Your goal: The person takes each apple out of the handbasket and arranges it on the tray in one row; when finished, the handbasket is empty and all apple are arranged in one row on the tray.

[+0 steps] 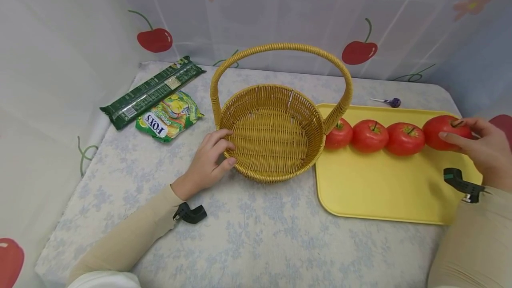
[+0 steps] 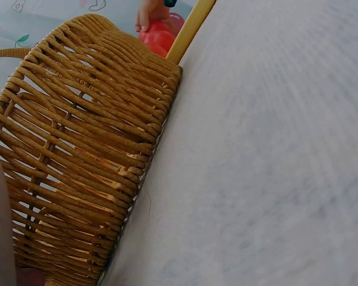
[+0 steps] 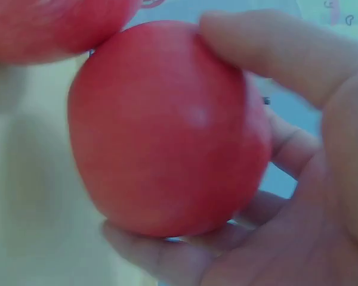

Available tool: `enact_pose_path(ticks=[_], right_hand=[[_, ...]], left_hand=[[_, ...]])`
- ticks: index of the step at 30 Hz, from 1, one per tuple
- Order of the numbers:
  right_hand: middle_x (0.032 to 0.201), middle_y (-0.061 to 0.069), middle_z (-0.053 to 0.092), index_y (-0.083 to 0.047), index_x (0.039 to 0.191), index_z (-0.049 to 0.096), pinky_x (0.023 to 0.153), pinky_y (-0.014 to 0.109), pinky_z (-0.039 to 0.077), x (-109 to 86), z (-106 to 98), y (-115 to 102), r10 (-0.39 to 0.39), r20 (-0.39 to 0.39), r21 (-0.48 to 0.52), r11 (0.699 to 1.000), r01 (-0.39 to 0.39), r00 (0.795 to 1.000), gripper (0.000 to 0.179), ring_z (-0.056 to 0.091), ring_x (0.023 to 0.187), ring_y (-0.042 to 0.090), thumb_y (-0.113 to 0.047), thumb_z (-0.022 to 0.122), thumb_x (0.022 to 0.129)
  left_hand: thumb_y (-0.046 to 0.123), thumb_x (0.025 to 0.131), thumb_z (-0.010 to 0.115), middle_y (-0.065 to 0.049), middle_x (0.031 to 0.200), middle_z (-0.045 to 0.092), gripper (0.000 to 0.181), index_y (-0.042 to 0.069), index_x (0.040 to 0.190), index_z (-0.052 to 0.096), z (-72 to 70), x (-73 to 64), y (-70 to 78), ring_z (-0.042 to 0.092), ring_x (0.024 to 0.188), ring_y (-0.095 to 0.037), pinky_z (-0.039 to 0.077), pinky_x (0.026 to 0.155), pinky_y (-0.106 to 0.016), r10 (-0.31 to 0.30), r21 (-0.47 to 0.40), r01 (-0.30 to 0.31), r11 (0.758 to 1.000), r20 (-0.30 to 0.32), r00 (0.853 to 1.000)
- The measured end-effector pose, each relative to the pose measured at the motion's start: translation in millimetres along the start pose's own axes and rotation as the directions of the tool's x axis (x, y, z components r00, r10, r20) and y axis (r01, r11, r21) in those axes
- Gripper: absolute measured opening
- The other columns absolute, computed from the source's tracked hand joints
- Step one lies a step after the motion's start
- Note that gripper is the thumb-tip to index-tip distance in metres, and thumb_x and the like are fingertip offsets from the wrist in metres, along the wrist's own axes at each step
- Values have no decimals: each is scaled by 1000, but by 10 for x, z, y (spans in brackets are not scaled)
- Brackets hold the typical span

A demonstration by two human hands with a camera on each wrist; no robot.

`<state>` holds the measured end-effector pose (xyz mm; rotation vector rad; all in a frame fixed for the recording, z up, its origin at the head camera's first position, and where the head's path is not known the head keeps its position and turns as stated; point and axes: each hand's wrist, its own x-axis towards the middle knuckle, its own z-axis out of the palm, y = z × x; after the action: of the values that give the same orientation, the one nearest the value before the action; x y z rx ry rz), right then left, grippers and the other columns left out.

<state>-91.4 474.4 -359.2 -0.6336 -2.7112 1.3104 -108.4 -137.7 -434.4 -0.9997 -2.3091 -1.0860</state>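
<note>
A round wicker basket (image 1: pixel 276 177) with a tall arched handle stands mid-table, and nothing lies inside it. My left hand (image 1: pixel 208 159) holds its left rim, the fingertips hooked over to the inner side. The left wrist view shows the woven outer wall (image 2: pixel 77 143) close up. On the right, my right hand (image 1: pixel 490 146) grips a red apple (image 1: pixel 442 132), thumb on the near side and fingers around the far side. In the right wrist view that apple (image 3: pixel 167 131) fills the grasp, beside another apple (image 3: pixel 53 30). Three more apples (image 1: pixel 370 136) form a row to its left.
The apples are at the back of a yellow tray (image 1: pixel 384 190), right of the basket. A wrapped lollipop (image 1: pixel 394 102) lies behind the tray. At the back left are a long green packet (image 1: pixel 154 92) and a FOX'S candy bag (image 1: pixel 170 117). Cherry-printed curtains (image 1: pixel 280 12) enclose the table.
</note>
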Motion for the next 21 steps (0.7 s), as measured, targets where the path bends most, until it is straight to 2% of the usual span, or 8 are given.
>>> enact_pose_path(ticks=[5, 15, 21], right_hand=[[97, -30, 37, -37, 103, 51, 61, 3, 42, 16, -1, 73, 19, 30, -95, 995, -16, 999, 16, 32, 91, -4, -33, 66, 99], [98, -31, 36, -41, 103, 49, 61, 3, 42, 51, 19, 111, 35, 38, -96, 995, -32, 999, 19, 31, 92, -5, -35, 66, 99], [97, -31, 39, -39, 104, 53, 61, 3, 44, 66, 32, 140, 20, 56, -50, 999, -17, 998, 17, 34, 91, -3, -32, 68, 99]], left_hand=[[64, 105, 29, -27, 132, 58, 67, 7, 101, 64, 7, 2, -5, 56, 112, -42, 44, 94, -57, 0, -4, 0, 1000, -4, 1000], [63, 106, 29, -27, 131, 58, 66, 7, 101, 64, 6, 10, -6, 56, 112, -43, 44, 94, -57, 14, -6, -14, 1000, -11, 1000], [63, 106, 29, -27, 131, 58, 66, 7, 100, 64, 3, 10, -7, 56, 113, -42, 44, 95, -58, 20, -5, -20, 1000, -11, 1000]])
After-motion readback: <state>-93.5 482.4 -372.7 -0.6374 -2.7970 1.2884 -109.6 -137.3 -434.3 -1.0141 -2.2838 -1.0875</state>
